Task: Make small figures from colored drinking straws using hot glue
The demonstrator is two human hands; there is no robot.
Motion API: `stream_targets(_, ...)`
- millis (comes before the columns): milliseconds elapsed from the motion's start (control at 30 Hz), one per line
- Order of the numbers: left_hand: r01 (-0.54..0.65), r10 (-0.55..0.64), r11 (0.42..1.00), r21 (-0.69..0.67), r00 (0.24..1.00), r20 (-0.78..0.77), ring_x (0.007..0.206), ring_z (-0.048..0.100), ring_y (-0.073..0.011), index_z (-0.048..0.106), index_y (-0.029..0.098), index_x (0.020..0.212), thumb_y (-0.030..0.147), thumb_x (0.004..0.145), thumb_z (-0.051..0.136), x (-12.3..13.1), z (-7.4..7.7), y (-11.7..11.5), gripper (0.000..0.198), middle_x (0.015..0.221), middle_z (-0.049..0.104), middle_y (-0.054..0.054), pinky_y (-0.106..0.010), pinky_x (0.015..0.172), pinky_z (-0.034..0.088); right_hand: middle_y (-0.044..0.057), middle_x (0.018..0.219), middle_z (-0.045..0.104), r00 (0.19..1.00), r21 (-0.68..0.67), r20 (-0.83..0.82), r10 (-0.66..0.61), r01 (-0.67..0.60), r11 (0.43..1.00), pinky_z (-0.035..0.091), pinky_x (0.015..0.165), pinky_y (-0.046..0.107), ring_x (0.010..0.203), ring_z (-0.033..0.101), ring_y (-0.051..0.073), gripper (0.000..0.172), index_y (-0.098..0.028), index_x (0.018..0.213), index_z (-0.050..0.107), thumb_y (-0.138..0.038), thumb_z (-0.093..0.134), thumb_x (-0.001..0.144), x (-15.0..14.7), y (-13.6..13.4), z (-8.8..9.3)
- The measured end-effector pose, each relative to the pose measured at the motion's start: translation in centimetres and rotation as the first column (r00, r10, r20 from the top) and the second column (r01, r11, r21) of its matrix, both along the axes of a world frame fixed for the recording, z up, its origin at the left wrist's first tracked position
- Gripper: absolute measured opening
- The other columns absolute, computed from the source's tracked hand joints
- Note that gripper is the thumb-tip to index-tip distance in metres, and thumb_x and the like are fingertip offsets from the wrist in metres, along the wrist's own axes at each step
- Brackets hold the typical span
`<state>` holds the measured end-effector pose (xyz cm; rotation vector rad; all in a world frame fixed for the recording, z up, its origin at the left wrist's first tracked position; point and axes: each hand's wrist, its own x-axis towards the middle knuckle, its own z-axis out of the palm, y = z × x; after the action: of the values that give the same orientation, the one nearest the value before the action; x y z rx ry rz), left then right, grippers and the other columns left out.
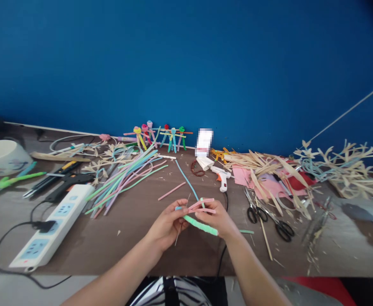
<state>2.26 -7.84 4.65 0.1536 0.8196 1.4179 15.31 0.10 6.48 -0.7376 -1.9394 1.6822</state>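
Observation:
My left hand and my right hand meet over the middle of the brown table. Between them they grip a thick mint-green pipe cleaner, its left end in my left fingers and its right end running past my right palm. Pink pipe cleaners cross it under my right fingers. A thin wire pokes out below my left hand. A loose pink strip and a long blue strip lie just beyond my hands.
A pastel pipe cleaner pile and small pipe cleaner figures stand beyond. A white glue gun, black-handled scissors, dried plant strips, a corded power strip and a white bowl share the table, backed by a blue wall.

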Motion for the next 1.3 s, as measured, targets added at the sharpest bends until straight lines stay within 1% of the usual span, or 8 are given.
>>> stream_targets(133,0.014,-0.014,1.0,0.008,1.0,0.013,0.054,0.053,-0.0067,0.05,0.017,0.088,0.012,0.064,0.065,-0.3,-0.1,-0.1,0.029,0.067,0.058,0.002,-0.018,0.053,0.04,0.004,0.081,0.063,0.989,0.219,0.055,0.14,-0.149,0.964,0.041,0.069,0.024,0.076,0.056,0.014,0.017,-0.017,0.088,0.063,-0.019,0.051,0.076,0.5,0.2,1.3)
stream_targets(300,0.047,-0.047,0.999,0.006,0.999,0.019,0.055,0.054,-0.0071,0.051,0.018,0.087,0.011,0.066,0.064,-0.4,-0.2,-0.3,0.026,0.069,0.058,0.001,-0.018,0.053,0.04,0.004,0.08,0.059,0.981,0.451,0.147,0.125,-0.179,0.874,0.038,0.068,0.023,0.074,0.052,0.014,0.022,-0.018,0.091,0.062,-0.021,0.042,0.081,0.7,-0.1,2.7)
stream_targets(400,0.052,-0.053,0.998,0.017,0.998,0.036,0.058,0.055,-0.0075,0.051,0.018,0.087,0.011,0.066,0.063,-0.4,0.0,-0.3,0.025,0.07,0.058,0.001,-0.019,0.056,0.041,0.004,0.08,0.058,0.982,0.407,0.111,0.154,-0.186,0.894,0.038,0.069,0.024,0.074,0.051,0.014,0.024,-0.019,0.094,0.061,-0.025,0.04,0.083,0.8,-0.1,2.3)
stream_targets(567,0.072,-0.075,0.996,0.051,0.994,0.076,0.062,0.056,-0.0093,0.052,0.017,0.085,0.012,0.065,0.064,-0.3,0.3,-0.3,0.023,0.074,0.059,-0.001,-0.019,0.057,0.042,-0.001,0.056,0.045,0.978,0.102,-0.005,0.21,-0.208,0.973,0.034,0.049,0.02,0.051,0.04,0.01,0.038,-0.016,0.101,0.058,-0.041,0.034,0.084,1.2,0.0,0.5)
stream_targets(633,0.085,-0.087,0.995,0.046,0.994,0.064,0.062,0.057,-0.0103,0.052,0.017,0.086,0.013,0.065,0.065,-0.3,0.3,-0.3,0.025,0.076,0.06,-0.002,-0.02,0.056,0.042,-0.001,0.056,0.045,0.98,0.078,-0.021,0.196,-0.194,0.978,0.033,0.047,0.02,0.05,0.039,0.009,0.042,-0.015,0.099,0.059,-0.042,0.03,0.085,1.3,0.0,0.2)
stream_targets(867,0.069,-0.07,0.996,0.054,0.998,0.008,0.059,0.054,-0.0073,0.052,0.018,0.087,0.013,0.065,0.065,-0.2,0.6,-0.5,0.026,0.073,0.059,0.001,-0.018,0.056,0.039,0.002,0.072,0.059,0.995,0.289,0.065,0.074,-0.09,0.953,0.04,0.062,0.022,0.064,0.05,0.012,0.019,-0.017,0.082,0.063,-0.022,0.045,0.08,0.7,0.1,1.3)
stream_targets(1067,0.08,-0.081,0.995,0.057,0.997,0.001,0.054,0.05,-0.0068,0.054,0.017,0.086,0.012,0.064,0.064,-0.4,1.2,-0.6,0.025,0.069,0.056,0.001,-0.019,0.054,0.037,0.004,0.083,0.064,0.994,0.435,0.071,0.081,-0.104,0.894,0.043,0.072,0.026,0.078,0.056,0.015,0.022,-0.019,0.084,0.065,-0.017,0.043,0.08,0.5,0.1,1.6)
stream_targets(1300,0.084,-0.084,0.994,0.068,0.996,0.005,0.055,0.05,-0.0088,0.054,0.015,0.089,0.007,0.062,0.058,-0.5,1.4,-0.5,0.028,0.068,0.056,-0.001,-0.021,0.053,0.037,0.003,0.087,0.065,0.974,0.528,0.205,0.1,-0.196,0.826,0.044,0.071,0.025,0.081,0.058,0.016,0.021,-0.022,0.088,0.065,-0.02,0.047,0.08,0.7,0.4,1.0)
